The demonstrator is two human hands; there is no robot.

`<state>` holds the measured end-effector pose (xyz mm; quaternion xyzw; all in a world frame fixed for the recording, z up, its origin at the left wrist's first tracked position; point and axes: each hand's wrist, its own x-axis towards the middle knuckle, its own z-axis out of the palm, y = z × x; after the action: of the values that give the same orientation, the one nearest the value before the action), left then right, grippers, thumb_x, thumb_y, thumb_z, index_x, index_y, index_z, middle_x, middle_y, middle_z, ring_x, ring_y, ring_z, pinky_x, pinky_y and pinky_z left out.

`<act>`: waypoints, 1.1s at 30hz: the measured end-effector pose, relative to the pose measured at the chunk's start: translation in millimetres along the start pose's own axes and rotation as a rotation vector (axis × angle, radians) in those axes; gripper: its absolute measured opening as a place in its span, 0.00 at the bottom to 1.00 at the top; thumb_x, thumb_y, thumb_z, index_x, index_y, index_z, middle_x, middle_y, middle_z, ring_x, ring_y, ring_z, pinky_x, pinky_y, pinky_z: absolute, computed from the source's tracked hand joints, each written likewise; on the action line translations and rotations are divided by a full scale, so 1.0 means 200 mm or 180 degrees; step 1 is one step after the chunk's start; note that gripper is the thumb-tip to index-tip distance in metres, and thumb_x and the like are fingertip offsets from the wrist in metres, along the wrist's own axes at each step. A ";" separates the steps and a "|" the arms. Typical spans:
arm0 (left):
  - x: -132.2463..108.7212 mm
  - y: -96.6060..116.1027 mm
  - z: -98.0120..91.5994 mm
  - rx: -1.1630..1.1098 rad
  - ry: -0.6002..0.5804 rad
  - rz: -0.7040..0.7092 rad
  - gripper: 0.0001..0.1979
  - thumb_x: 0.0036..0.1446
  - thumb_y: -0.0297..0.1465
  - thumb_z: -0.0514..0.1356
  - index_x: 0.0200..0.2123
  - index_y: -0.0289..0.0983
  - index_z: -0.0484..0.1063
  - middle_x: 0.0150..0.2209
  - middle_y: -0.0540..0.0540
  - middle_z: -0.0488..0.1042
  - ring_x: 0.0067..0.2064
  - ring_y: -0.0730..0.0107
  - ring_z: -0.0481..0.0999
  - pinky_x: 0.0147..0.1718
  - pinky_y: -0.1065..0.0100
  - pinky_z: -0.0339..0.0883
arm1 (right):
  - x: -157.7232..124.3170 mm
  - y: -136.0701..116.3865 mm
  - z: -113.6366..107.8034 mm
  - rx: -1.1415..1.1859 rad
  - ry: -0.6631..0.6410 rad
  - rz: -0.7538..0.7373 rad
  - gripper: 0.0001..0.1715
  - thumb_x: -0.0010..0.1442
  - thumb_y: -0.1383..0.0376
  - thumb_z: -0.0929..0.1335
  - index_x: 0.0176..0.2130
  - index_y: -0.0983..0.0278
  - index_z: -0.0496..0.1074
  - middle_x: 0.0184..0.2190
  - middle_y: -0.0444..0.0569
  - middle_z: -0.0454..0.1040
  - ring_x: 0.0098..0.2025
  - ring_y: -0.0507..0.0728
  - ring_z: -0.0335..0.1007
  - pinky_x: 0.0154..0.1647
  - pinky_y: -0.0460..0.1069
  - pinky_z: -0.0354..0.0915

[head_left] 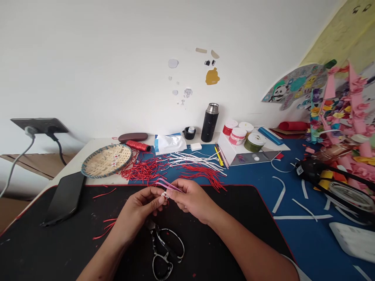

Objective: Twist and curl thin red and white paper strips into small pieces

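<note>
Over the black mat (222, 226), my two hands meet at a small white and red knotted cord piece (164, 194). My left hand (143, 205) pinches this piece between thumb and fingertips. In my right hand (190, 197) is a slim pink tool (165, 184) that looks like tweezers, its two thin arms showing past the fingers. The right fingertips touch the cord piece; they partly hide it, so the knot's details are too small to tell. Just below the hands lie scissors (168, 249) with black and white handles, their blades partly under my left hand.
Red cords (205, 175) and white cords (193, 159) lie behind my hands. A woven basket (107, 160), red thread spool (138, 146) and phone (64, 199) are left. A black bottle (210, 123) and paint jars (238, 136) stand behind; paper strips (303, 217) lie right.
</note>
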<state>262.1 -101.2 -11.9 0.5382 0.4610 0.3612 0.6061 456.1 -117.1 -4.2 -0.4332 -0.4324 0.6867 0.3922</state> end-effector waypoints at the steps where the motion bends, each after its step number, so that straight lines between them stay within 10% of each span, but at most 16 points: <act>1: 0.00 0.00 0.00 0.0008 0.0011 0.0006 0.16 0.50 0.46 0.75 0.31 0.39 0.84 0.27 0.47 0.77 0.27 0.68 0.71 0.25 0.70 0.65 | 0.00 0.00 0.00 0.0003 0.0007 -0.0003 0.22 0.60 0.50 0.76 0.39 0.64 0.71 0.19 0.34 0.57 0.19 0.46 0.46 0.19 0.45 0.41; 33: -0.01 -0.06 0.02 -0.0443 0.0345 0.0017 0.15 0.49 0.44 0.75 0.30 0.38 0.84 0.25 0.48 0.75 0.26 0.71 0.67 0.26 0.70 0.62 | 0.02 0.05 0.03 0.0947 -0.0435 0.0248 0.28 0.58 0.47 0.78 0.36 0.61 0.63 0.18 0.30 0.51 0.19 0.45 0.35 0.21 0.46 0.33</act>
<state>265.4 -106.0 -22.7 0.4756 0.4654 0.4227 0.6153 447.1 -118.2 -13.4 -0.3391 -0.3345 0.7857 0.3948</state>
